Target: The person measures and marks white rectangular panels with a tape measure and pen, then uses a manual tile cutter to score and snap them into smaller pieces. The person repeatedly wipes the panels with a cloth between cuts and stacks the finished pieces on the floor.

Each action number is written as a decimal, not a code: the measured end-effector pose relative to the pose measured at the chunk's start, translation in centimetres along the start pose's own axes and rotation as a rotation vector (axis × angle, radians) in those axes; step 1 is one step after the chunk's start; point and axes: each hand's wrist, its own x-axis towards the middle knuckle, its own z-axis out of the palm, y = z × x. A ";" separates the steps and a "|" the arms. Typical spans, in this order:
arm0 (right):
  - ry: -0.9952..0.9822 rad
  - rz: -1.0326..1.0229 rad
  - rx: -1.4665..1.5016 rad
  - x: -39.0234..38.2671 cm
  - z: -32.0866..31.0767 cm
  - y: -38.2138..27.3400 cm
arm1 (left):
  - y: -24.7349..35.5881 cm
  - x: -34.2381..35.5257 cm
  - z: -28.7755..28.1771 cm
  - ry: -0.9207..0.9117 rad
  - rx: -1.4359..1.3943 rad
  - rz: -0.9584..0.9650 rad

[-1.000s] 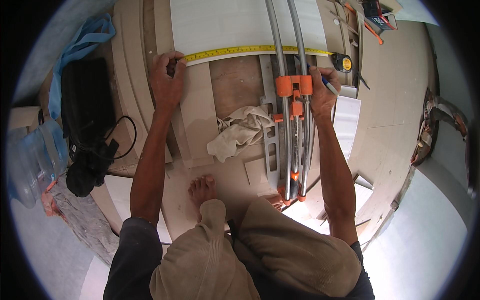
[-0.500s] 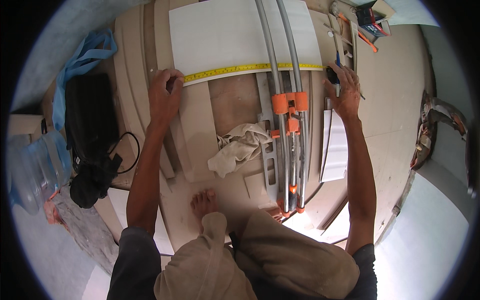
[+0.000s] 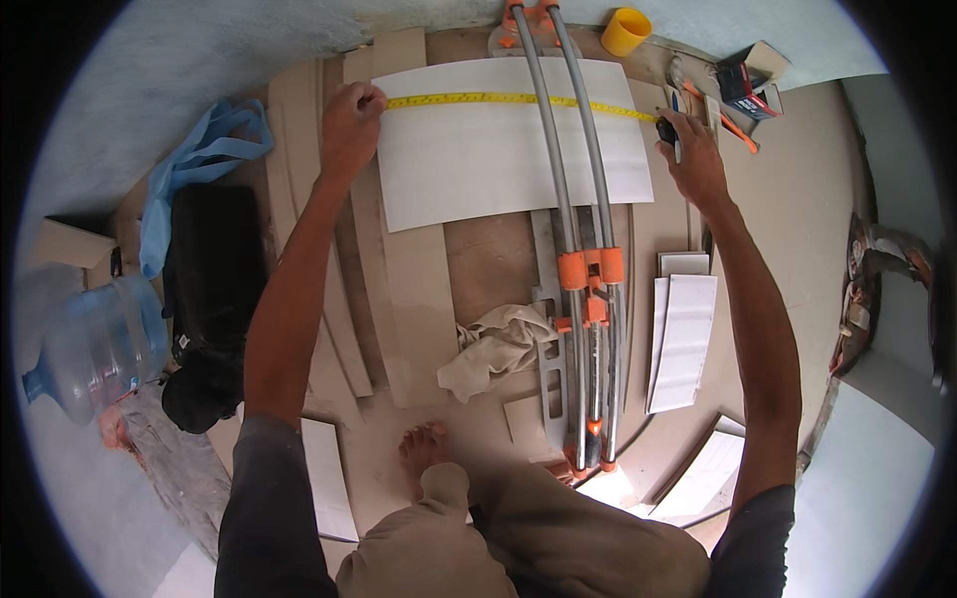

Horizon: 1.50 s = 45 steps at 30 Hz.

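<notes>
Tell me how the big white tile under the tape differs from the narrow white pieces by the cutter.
The big white tile is wide, whole, and lies under the cutter rails with the yellow tape across it. The narrow white pieces are slim strips, stacked right of the rails, untouched. Both are white, flat and rectangular.

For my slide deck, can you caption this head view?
Both hands, left hand and right hand, stretch a yellow tape measure across a white tile.

Cutter rails [image 3: 568, 189] across tile [image 3: 469, 169] — obstacle
</notes>
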 end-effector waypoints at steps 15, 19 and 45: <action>0.127 0.019 -0.086 7.1 2.5 -0.1 | -1.8 3.4 3.5 0.193 -0.189 -0.226; 0.175 0.069 -0.096 8.0 3.4 -0.5 | -1.4 3.0 3.6 0.246 -0.094 -0.154; 0.367 0.079 -0.141 9.1 4.6 0.3 | -1.9 3.3 3.6 0.208 -0.104 -0.098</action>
